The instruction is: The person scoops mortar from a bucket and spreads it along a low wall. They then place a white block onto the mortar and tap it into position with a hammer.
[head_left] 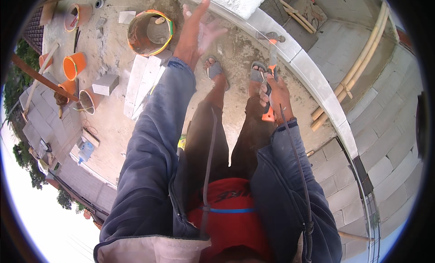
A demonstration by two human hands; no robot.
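Landmark = big orange bucket on dusty concrete slab. Far left of it: cluster of small orange buckets, loose grey block. Just below bucket: pale blocks lying flat. Right of bucket rim: left hand up in air, fingers spread, holding nothing. Further right, well apart from bucket: right hand clenched round orange handle of hand saw, blade pointing up toward white block wall. Sandalled feet between hands.

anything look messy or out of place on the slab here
A few things lie loose. Pale blocks lean across each other at odd angles beside the large orange bucket, and one block sits alone. The right hand grips an orange-handled trowel; the left hand is open.
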